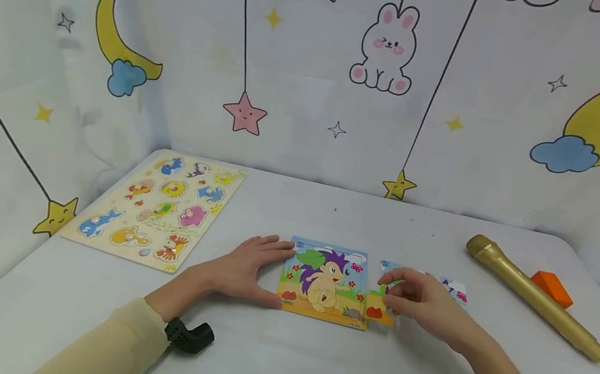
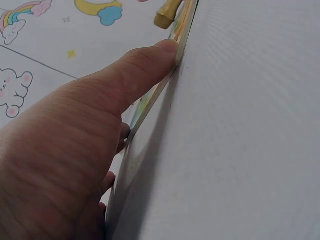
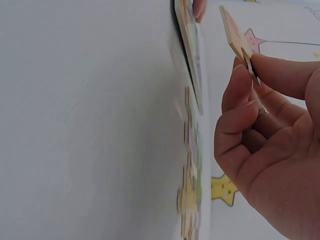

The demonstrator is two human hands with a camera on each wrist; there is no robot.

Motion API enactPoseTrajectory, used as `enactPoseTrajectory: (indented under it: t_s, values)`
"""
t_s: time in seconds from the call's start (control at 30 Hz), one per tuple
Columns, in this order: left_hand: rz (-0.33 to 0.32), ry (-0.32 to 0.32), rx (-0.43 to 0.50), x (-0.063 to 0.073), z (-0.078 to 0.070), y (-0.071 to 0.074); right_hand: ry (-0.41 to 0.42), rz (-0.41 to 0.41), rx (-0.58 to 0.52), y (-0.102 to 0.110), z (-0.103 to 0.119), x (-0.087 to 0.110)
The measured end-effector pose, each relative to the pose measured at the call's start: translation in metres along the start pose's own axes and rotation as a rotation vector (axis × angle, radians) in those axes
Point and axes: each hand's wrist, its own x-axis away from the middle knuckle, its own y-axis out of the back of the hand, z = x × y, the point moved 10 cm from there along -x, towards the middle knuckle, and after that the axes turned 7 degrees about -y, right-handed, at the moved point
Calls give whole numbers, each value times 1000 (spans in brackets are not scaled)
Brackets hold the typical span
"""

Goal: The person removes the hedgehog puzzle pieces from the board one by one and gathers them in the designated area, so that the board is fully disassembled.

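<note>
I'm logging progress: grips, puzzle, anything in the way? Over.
Left grip touching puzzle, left edge. Right grip pinching piece. Loose pieces right of puzzle, partly hidden.

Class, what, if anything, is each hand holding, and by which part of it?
The right hand pinches a puzzle piece by one end; the left hand only touches the puzzle board at its left edge.

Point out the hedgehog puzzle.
In the head view, the hedgehog puzzle lies near the middle, between the left hand at its left edge and the right hand.
</note>
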Motion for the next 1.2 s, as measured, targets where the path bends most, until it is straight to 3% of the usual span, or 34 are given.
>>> enactPoseTrajectory:
  t_s: [0.5,0.83,1.1,1.2]
  values:
    - [7,16,4,0,-2,0,-11,63,74,3,-24,19]
    - [9,15,-1,1,-3,1,45,-6,192,5,-18,19]
    - [4,12,3,0,-4,1,16,48,92,2,-21,19]
    - [3,8,-2,0,-3,1,12,46,107,1,-21,18]
